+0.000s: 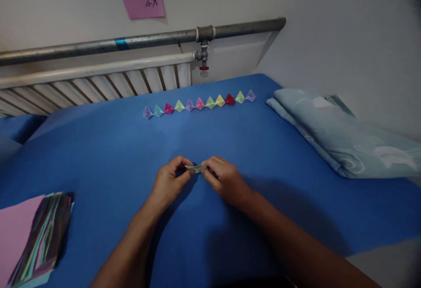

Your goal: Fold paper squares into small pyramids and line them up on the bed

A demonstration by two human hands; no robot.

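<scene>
The person's left hand (170, 180) and right hand (225, 178) angle inward from seven and four o'clock, each pinching one end of a small pale-green folded paper (196, 168) at center, thumbs below. Beyond it, toward twelve, colored paper pieces (200, 103) line the blue surface (115, 147).

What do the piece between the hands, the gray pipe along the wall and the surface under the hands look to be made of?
Small pale green piece: likely matte paper, given its thin edge and bend.
Gray pipe: metal, probably steel, with a dull shine and streaky highlights.
Blue surface: smooth and matte, perhaps fabric or a vinyl cover; no weave shows, so I cannot tell which.
</scene>
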